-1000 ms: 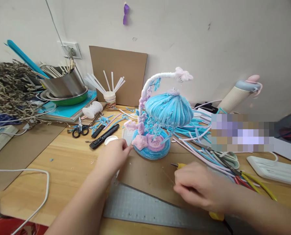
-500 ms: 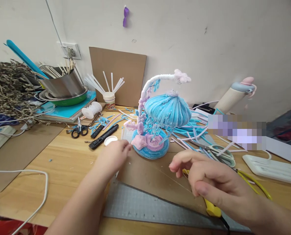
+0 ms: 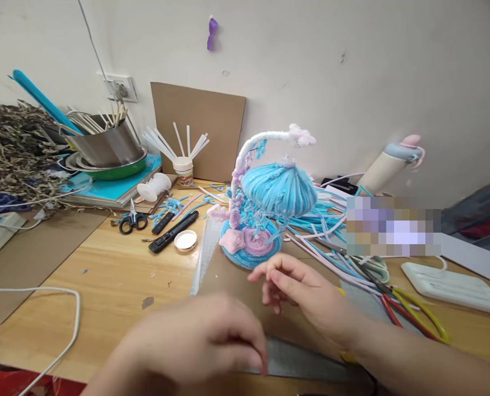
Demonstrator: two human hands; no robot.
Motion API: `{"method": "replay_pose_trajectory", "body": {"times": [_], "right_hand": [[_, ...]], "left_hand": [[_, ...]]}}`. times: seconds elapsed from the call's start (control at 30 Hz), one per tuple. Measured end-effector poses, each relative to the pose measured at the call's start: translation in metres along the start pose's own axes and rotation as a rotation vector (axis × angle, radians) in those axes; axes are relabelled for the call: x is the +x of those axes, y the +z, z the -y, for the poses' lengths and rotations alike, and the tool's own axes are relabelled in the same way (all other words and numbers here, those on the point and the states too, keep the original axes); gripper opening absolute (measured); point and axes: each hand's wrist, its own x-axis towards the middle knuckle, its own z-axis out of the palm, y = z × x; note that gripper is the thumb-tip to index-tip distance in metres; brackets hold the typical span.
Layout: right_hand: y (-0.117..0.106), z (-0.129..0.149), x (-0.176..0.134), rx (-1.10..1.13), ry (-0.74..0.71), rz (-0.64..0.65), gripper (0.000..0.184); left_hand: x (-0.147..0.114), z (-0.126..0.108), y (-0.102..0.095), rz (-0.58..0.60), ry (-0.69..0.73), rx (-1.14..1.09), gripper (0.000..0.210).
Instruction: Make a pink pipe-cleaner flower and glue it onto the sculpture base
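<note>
My left hand (image 3: 212, 341) is smeared by motion over the front of the cardboard sheet (image 3: 232, 283), back upward and fingers bent down; anything in it is hidden. Just in front of the craft lamp's base, my right hand (image 3: 294, 286) hovers with loosely bent fingers partly apart, and I see nothing held in it. The craft lamp (image 3: 280, 190) stands upright, with a pleated blue shade under a white fuzzy arch. On its round blue base (image 3: 245, 258) are a pink starfish shape (image 3: 232, 241) and a pink spiral (image 3: 259, 242).
Blue and pink pipe cleaners (image 3: 327, 220) lie behind and right of the lamp. Scissors (image 3: 370, 269) and yellow-and-red-handled pliers (image 3: 420, 313) are at right. To the left are a black utility knife (image 3: 174, 232), a round white lid (image 3: 185, 240), small scissors (image 3: 133, 220) and a spool (image 3: 154, 187).
My left hand has drawn back from beside the lamp base toward me and to the right. My right hand has moved left toward the base, uncovering the red-handled pliers.
</note>
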Motion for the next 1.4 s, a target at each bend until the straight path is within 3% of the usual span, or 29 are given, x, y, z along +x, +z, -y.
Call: {"method": "replay_pose_trajectory", "body": {"times": [0.07,0.13,0.27,0.33,0.37,0.43,0.47,0.53,0.57,0.6,0.7,0.77,0.83,0.93,1.03,1.1,1.13,1.2,1.27,1.33,1.4], "right_hand": [[0.006,-0.001,0.004,-0.005,0.014,0.078,0.032],[0.010,0.000,0.004,-0.142,0.036,0.189,0.026],[0.006,0.003,-0.007,-0.455,0.040,0.191,0.019],[0.003,0.005,-0.016,-0.310,0.142,0.202,0.024],[0.002,0.006,-0.021,-0.187,0.195,0.237,0.029],[0.001,0.008,-0.029,0.024,0.226,0.315,0.037],[0.001,0.009,-0.033,0.078,0.192,0.330,0.039],[-0.001,0.011,-0.039,0.029,0.062,0.269,0.038],[-0.003,0.011,-0.042,-0.070,-0.028,0.194,0.034],[-0.005,0.010,-0.044,-0.201,-0.136,0.103,0.030],[-0.011,0.005,-0.047,-0.651,-0.485,-0.122,0.019],[-0.012,-0.001,-0.047,-0.921,-0.641,-0.161,0.018],[-0.010,-0.007,-0.046,-1.148,-0.652,-0.134,0.019],[-0.005,-0.010,-0.047,-1.283,-0.511,-0.047,0.026],[-0.007,-0.006,-0.052,-1.176,-0.368,0.052,0.037],[-0.016,-0.002,-0.057,-1.022,-0.270,0.097,0.043],[-0.022,0.000,-0.058,-0.917,-0.215,0.090,0.048],[-0.037,0.002,-0.057,-0.615,-0.084,0.022,0.057],[-0.054,0.004,-0.050,-0.190,0.077,-0.048,0.054],[-0.068,0.007,-0.036,0.189,0.157,-0.146,0.045],[-0.077,0.010,-0.019,0.370,0.271,-0.240,0.041]], "left_hand": [[0.000,-0.013,0.015,0.000,0.045,-0.035,0.028],[-0.004,-0.016,0.022,-0.156,0.034,-0.091,0.026],[-0.018,0.004,0.015,-0.713,-0.079,-0.249,0.027],[-0.019,0.017,0.013,-0.982,-0.185,-0.206,0.025],[-0.017,0.022,0.015,-1.058,-0.207,-0.182,0.022],[-0.008,0.026,0.027,-1.005,-0.150,-0.205,0.035],[-0.002,0.026,0.035,-0.882,-0.095,-0.275,0.045],[0.009,0.023,0.053,-0.527,-0.017,-0.397,0.057],[0.014,0.021,0.060,-0.392,-0.022,-0.429,0.053],[0.018,0.020,0.066,-0.328,-0.040,-0.480,0.047],[0.028,0.019,0.075,-0.431,-0.051,-0.863,0.047],[0.036,0.020,0.076,-0.514,0.000,-1.163,0.046],[0.045,0.022,0.078,-0.581,0.013,-1.311,0.036],[0.054,0.026,0.081,-0.735,-0.105,-1.372,0.021],[0.054,0.031,0.083,-0.840,-0.199,-1.345,0.020],[0.046,0.035,0.078,-0.962,-0.223,-1.176,0.024],[0.040,0.038,0.073,-1.079,-0.246,-0.961,0.028],[0.025,0.045,0.056,-1.214,-0.274,-0.753,0.035],[0.012,0.054,0.033,-1.307,-0.305,-0.616,0.039],[0.006,0.064,0.008,-1.344,-0.325,-0.518,0.043],[0.010,0.073,-0.017,-1.355,-0.322,-0.469,0.059]]}}
